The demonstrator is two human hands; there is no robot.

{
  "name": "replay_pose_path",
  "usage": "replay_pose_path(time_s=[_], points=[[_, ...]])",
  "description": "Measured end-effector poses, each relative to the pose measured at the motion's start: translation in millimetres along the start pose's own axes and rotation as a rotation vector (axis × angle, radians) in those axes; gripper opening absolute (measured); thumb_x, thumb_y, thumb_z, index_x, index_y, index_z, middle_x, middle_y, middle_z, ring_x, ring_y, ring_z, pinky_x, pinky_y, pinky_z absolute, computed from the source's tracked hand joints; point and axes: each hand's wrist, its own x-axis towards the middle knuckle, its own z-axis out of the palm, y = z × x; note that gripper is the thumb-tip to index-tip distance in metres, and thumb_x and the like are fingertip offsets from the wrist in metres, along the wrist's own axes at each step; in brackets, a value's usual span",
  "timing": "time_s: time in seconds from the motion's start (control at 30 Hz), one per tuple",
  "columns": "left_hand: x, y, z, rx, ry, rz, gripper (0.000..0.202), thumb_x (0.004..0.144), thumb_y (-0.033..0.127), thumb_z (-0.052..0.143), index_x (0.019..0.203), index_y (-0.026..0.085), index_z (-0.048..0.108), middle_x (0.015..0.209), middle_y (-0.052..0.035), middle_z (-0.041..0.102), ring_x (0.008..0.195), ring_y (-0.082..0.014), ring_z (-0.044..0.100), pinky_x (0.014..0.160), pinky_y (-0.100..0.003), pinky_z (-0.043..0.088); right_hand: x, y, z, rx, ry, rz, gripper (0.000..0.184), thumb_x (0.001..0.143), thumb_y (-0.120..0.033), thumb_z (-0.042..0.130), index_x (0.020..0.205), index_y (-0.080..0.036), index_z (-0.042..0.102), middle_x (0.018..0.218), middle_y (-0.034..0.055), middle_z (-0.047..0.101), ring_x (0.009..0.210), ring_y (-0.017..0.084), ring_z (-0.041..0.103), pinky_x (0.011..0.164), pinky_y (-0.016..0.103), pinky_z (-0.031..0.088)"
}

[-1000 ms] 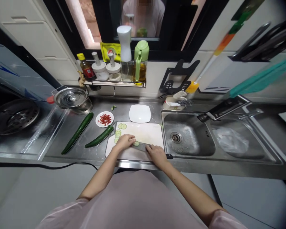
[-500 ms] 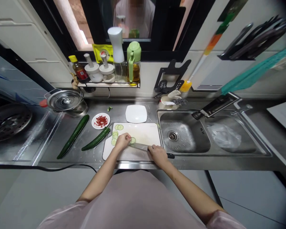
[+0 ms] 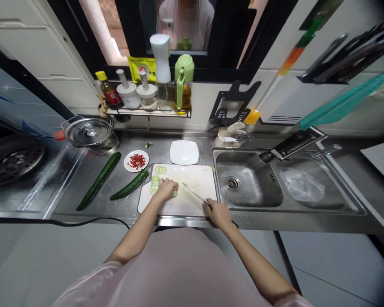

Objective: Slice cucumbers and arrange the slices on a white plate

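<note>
Board (image 3: 198,177) as landmark; on the counter (image 3: 64,200), left of the sink (image 3: 252,183).

Step in hand, as judged: cucumber slicing, in a pause between cuts, with the left hand (image 3: 167,187) tending cut pieces. Slices (image 3: 154,189) lie along the board's left part; a single slice (image 3: 175,194) shows at the left fingers, toward the board's middle. Right hand (image 3: 218,212), at the board's near right corner, grips the knife (image 3: 195,194); blade slants over the board toward the left hand, apart from its fingers.

Uncut stock left of the board: short cucumber (image 3: 129,186), one end at or just beside the rim; long cucumber (image 3: 99,181) farther left. White plate (image 3: 184,152) behind the board.

Next move, as judged: a further cut would call for the piece pressed flat, left fingertips curled back, blade squared before lowering.

Hard to make out: left fingers are bent, but cannot tell whether they pinch a slice or only rest by it. The hand hides part of the slices and any piece beneath. Blade appears nearly edge-on; contact with the board uncertain. Handle mostly covered by the right hand. Exact slice count not readable.
</note>
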Motion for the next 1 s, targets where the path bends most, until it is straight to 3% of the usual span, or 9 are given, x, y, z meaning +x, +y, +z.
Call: replay_pose_path(time_s=[0.1,0.2,0.33,0.4,0.57,1.0], points=[[4.9,5.6,-4.2,-0.002,-0.064,0.106,0.022,0.075,0.011,0.052,0.076,0.024,0.07,0.089,-0.0071,0.066,0.102,-0.0237,0.052,0.103,-0.043,0.022,1.5,-2.3,-1.2,0.001,-0.009,0.018,0.032,0.098,-0.036,0.031,0.111,-0.024,0.058,0.105,0.0069,0.068,0.092,0.018,0.062,0.068,0.025,0.032],[5.2,2.0,-4.3,-0.041,-0.022,0.106,0.028,0.081,0.014,0.048,0.089,0.027,0.071,0.099,-0.0059,0.065,0.107,-0.022,0.051,0.106,-0.042,0.019,1.5,-2.6,-1.1,-0.012,-0.017,0.033,0.032,0.098,-0.038,0.031,0.107,-0.023,0.058,0.101,0.0073,0.069,0.09,0.019,0.063,0.067,0.025,0.032],[-8.1,-9.3,3.6,-0.074,0.191,-0.107,0.029,0.089,0.021,0.044,0.104,0.026,0.068,0.106,-0.0071,0.063,0.108,-0.0222,0.051,0.099,-0.039,0.029,-0.4,-5.2,-2.4,-0.032,-0.023,-0.017,0.031,0.098,-0.037,0.03,0.107,-0.023,0.056,0.1,0.0067,0.069,0.089,0.019,0.063,0.067,0.025,0.032],[-19.5,-11.3,10.3,-0.076,0.242,-0.202,0.026,0.089,0.029,0.048,0.107,0.025,0.066,0.107,-0.0077,0.062,0.108,-0.0232,0.052,0.097,-0.037,0.032,-1.2,-9.0,-4.8,-0.044,-0.033,-0.065,0.03,0.098,-0.036,0.03,0.107,-0.024,0.056,0.1,0.0067,0.069,0.09,0.019,0.063,0.068,0.025,0.032],[-41.1,-4.9,26.8,-0.035,0.222,-0.249,0.041,0.08,0.044,0.063,0.116,0.024,0.062,0.112,-0.0082,0.061,0.11,-0.0249,0.05,0.097,-0.037,0.031,-1.2,-22.0,-11.9,-0.094,-0.092,-0.151,0.029,0.098,-0.034,0.031,0.104,-0.023,0.057,0.098,0.0082,0.069,0.09,0.02,0.064,0.07,0.026,0.034],[-38.6,-9.9,36.0,-0.013,0.239,-0.229,0.034,0.08,0.04,0.064,0.112,0.027,0.065,0.106,-0.0065,0.06,0.107,-0.0243,0.052,0.095,-0.037,0.032,4.2,-28.3,-0.3,-0.147,-0.108,-0.178,0.026,0.096,-0.028,0.033,0.105,-0.02,0.056,0.095,0.0107,0.069,0.09,0.022,0.065,0.069,0.028,0.037]])
